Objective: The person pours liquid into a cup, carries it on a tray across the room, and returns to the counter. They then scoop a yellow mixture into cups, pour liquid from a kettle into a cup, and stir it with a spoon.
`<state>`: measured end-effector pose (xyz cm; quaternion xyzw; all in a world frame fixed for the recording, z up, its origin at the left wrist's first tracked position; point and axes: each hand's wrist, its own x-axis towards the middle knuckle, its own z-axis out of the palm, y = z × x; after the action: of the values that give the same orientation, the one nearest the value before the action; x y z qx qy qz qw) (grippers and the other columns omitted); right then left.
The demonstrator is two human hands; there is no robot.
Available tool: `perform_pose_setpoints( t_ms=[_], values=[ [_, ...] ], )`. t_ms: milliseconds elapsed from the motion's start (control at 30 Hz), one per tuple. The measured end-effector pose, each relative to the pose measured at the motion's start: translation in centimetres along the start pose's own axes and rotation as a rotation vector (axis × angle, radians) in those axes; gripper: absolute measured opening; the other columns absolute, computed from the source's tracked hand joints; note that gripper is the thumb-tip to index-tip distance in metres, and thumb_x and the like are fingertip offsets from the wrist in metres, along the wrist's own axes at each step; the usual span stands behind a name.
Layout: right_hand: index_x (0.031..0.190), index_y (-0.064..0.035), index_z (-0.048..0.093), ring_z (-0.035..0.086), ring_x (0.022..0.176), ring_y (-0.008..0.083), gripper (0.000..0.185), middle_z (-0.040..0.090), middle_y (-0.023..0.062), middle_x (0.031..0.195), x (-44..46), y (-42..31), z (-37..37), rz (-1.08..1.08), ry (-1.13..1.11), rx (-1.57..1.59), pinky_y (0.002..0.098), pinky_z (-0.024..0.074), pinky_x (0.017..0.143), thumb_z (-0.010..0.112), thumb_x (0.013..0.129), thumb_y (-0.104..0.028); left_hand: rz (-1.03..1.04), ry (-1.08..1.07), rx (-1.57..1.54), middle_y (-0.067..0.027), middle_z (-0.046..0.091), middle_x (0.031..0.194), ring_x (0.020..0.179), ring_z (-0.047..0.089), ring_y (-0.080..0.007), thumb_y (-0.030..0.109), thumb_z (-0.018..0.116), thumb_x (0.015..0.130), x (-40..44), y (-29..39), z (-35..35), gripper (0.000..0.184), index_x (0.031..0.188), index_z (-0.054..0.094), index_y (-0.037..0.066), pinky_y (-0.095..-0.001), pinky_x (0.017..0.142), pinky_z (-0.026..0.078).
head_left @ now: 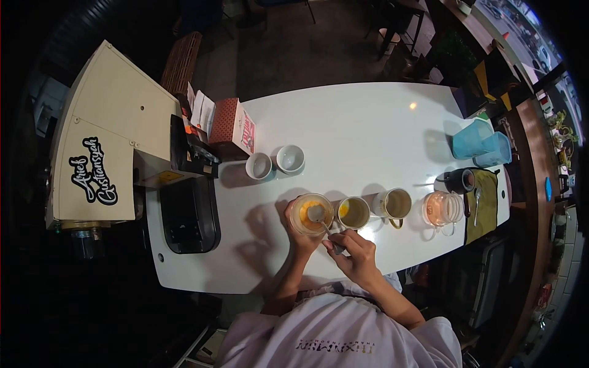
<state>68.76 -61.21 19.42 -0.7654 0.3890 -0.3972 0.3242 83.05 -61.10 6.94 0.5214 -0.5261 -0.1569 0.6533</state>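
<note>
L hand (pixel 303 241) cupped, R hand (pixel 356 254) pinching; 2 forearms (pixel 392 300) angled fwd.

White across the bench (pixel 356 135). Cream over the big casing (pixel 101 129), with black-and-white script. Dotted reddish brown along the side of the carton (pixel 226 116). White on the paired small cups (pixel 280 161). Yellow-orange inside the held cup (pixel 296 222); pinkish orange in the glass jar (pixel 433 211). Light blue on the pitchers (pixel 471 140), olive green on the cloth (pixel 483 222). Pale lilac, dark-printed, on the shirt (pixel 331 328).
</note>
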Motion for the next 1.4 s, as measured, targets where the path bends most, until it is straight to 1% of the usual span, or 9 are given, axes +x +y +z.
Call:
perform_pose_setpoints(
  t_ms=[333,433,500,833,900,1033,1233,1333,1400],
  values=[
    [0.091,0.0041,0.065,0.072,0.066,0.0175,0.012,0.066,0.0094,0.078,-0.6,1.1,0.2,0.060,0.024,0.062,0.0273,0.0562,0.056,0.075,0.084,0.003,-0.047,-0.031,0.033,-0.0195,0.053,0.126,0.113,0.059,-0.0297,0.015,0.094,0.065,-0.4,-0.4,-0.3,0.097,0.138,0.032,-0.001,-0.0412,0.099,0.048],
    [0.090,0.0042,0.065,0.072,0.065,0.0174,0.010,0.066,0.0094,0.078,-0.8,1.3,0.3,0.073,0.035,0.078,0.0273,0.0563,0.056,0.073,0.086,0.003,-0.081,-0.062,-0.006,-0.0167,0.048,0.131,0.119,0.053,-0.0274,0.013,0.091,0.068,-0.6,-0.7,-0.3,0.097,0.141,0.029,0.000,-0.0411,0.103,0.044],
    [0.094,0.0004,0.066,0.067,0.063,0.0192,0.018,0.064,0.0090,0.077,-1.0,1.6,0.5,0.116,0.057,0.107,0.0304,0.0508,0.055,0.077,0.080,0.004,-0.069,-0.077,0.017,-0.0174,0.047,0.132,0.120,0.053,-0.0277,0.012,0.091,0.067,-0.6,-0.8,-0.3,0.099,0.142,0.026,0.001,-0.0417,0.103,0.044],
    [0.095,0.0004,0.067,0.066,0.059,0.0183,0.011,0.065,0.0088,0.074,-1.1,1.7,0.1,0.175,0.087,0.136,0.0298,0.0490,0.053,0.072,0.085,0.003,-0.045,-0.067,0.022,-0.0177,0.047,0.132,0.120,0.053,-0.0282,0.008,0.092,0.066,-0.4,-0.6,-0.1,0.101,0.142,0.026,0.001,-0.0420,0.104,0.044],
    [0.094,0.0049,0.063,0.072,0.066,0.0168,0.001,0.067,0.0102,0.078,-1.2,1.9,-0.1,0.179,0.042,0.134,0.0258,0.0562,0.054,0.063,0.093,0.004,-0.055,-0.064,0.010,-0.0175,0.047,0.131,0.119,0.053,-0.0281,0.007,0.093,0.064,-0.5,-0.7,-0.1,0.102,0.141,0.026,0.001,-0.0420,0.104,0.044],
    [0.094,0.0057,0.062,0.071,0.064,0.0169,0.003,0.067,0.0108,0.078,-1.1,2.1,-0.2,0.161,0.057,0.167,0.0258,0.0566,0.055,0.060,0.095,0.003,-0.065,-0.054,0.011,-0.0173,0.047,0.131,0.119,0.054,-0.0280,0.007,0.094,0.063,-0.6,-0.8,-0.1,0.103,0.141,0.026,0.001,-0.0421,0.103,0.044],
    [0.096,0.0077,0.061,0.070,0.063,0.0169,0.007,0.066,0.0120,0.080,-1.3,2.2,-0.4,0.218,0.074,0.247,0.0277,0.0583,0.056,0.056,0.097,0.003,-0.056,-0.055,0.049,-0.0163,0.049,0.129,0.118,0.055,-0.0271,0.006,0.093,0.062,-0.6,-0.9,0.0,0.101,0.140,0.028,0.002,-0.0418,0.102,0.046],
    [0.098,0.0081,0.061,0.069,0.064,0.0168,0.008,0.065,0.0121,0.081,-1.5,2.2,-0.5,0.249,0.068,0.272,0.0282,0.0586,0.057,0.054,0.098,0.004,-0.105,-0.046,0.011,-0.0155,0.049,0.128,0.116,0.056,-0.0258,0.003,0.093,0.062,-0.4,-0.7,0.0,0.098,0.138,0.031,0.003,-0.0407,0.100,0.047],
    [0.099,0.0079,0.060,0.069,0.064,0.0169,0.009,0.065,0.0125,0.080,-1.3,1.8,-0.8,0.279,0.075,0.315,0.0284,0.0588,0.059,0.052,0.098,0.004,-0.064,-0.026,0.056,-0.0176,0.055,0.124,0.110,0.060,-0.0282,0.004,0.093,0.061,-0.2,-0.5,0.1,0.097,0.136,0.032,0.000,-0.0404,0.098,0.048]
  ],
)
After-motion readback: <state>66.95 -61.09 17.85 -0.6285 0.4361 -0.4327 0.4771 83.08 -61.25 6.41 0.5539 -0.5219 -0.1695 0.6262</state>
